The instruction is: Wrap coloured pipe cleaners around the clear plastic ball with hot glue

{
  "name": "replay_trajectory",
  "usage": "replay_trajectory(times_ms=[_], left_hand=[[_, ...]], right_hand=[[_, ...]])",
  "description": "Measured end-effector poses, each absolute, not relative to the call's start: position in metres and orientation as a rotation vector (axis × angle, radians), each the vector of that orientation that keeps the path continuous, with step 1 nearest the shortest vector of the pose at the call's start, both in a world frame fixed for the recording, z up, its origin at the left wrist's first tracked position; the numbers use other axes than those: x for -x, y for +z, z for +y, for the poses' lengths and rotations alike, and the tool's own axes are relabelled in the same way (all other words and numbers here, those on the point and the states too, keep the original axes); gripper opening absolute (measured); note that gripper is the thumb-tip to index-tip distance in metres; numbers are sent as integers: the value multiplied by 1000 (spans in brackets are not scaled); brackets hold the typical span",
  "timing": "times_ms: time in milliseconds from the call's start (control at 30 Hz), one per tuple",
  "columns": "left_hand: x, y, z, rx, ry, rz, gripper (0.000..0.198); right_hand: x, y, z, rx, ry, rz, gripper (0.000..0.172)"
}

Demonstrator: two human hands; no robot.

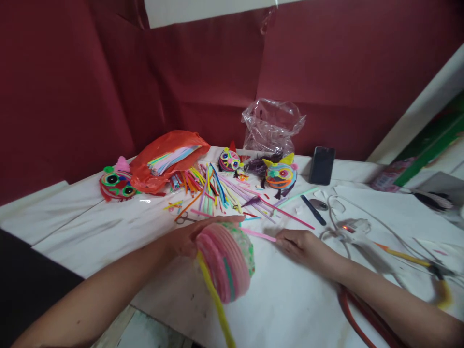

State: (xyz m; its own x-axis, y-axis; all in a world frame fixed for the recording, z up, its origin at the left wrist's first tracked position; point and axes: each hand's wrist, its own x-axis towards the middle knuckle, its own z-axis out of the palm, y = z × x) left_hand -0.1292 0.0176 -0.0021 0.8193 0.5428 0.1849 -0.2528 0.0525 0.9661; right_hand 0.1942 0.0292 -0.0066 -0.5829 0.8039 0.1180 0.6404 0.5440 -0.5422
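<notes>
My left hand (190, 237) is closed around a round craft ball (224, 266) from its far left side. Rows of pink pipe cleaner cover the ball's near face, with one green strip among them; its right side is whitish with green spots. From its left edge a yellow pipe cleaner (214, 295) hangs down toward me. My right hand (302, 245) pinches the end of a light pink pipe cleaner (259, 235), which stretches across to the ball's upper right. My left fingertips are partly hidden behind the ball.
Loose pipe cleaners (217, 191) lie behind the ball, beside a red plastic bag (163, 157). Decorated animal heads stand left (118, 183) and right (281, 175). Small scissors (184, 218), a phone (322, 165), a clear bag (271, 125) and a corded white device (353, 227) surround the work.
</notes>
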Motion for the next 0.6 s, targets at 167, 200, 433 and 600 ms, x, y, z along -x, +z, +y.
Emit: replay_trajectory(times_ms=[167,200,433,600], left_hand=[[134,1,17,-1320,604,243,103],[134,1,18,-1324,605,259,101],[136,-1,28,-1495,553,299,99],[147,5,35,-1596,449,394,96]], right_hand=[[-204,0,34,1134,596,-2395,31],[-208,0,35,1155,574,-2385,29],[-229,2,43,1342,643,-2334,25],[-258,-7,71,1397,744,-2288,33]])
